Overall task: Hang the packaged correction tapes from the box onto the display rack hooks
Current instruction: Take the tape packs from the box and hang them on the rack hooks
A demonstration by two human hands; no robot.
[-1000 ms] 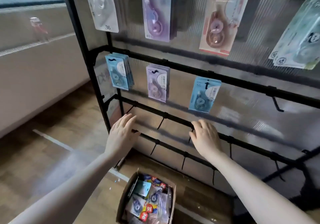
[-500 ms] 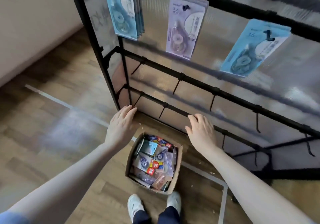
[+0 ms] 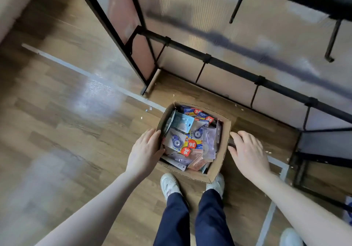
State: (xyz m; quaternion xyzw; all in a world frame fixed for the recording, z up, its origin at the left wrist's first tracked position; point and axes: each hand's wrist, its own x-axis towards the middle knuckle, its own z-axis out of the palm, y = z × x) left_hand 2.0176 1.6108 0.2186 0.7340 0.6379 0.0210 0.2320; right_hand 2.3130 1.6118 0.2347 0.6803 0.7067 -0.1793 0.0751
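A view straight down at a person's two bare hands, one on each side of an open cardboard box (image 3: 219, 162) on a wooden floor (image 3: 66, 131). The left hand (image 3: 145, 152) lies against the box's left wall, fingers loosely extended along the rim, gripping nothing. The right hand (image 3: 247, 152) sits just beside the box's right wall with its fingers relaxed and gently bent, fingertips at the rim; it holds nothing either. Between the hands, the box is filled with a jumble of packaged correction tapes (image 3: 187, 141), some with red "36" stickers. Beyond the hands stands the black display rack (image 3: 234, 70), its lower hooks (image 3: 330, 41) bare. Below the hands, white shoes (image 3: 169, 184) and dark trousers (image 3: 192, 219) show
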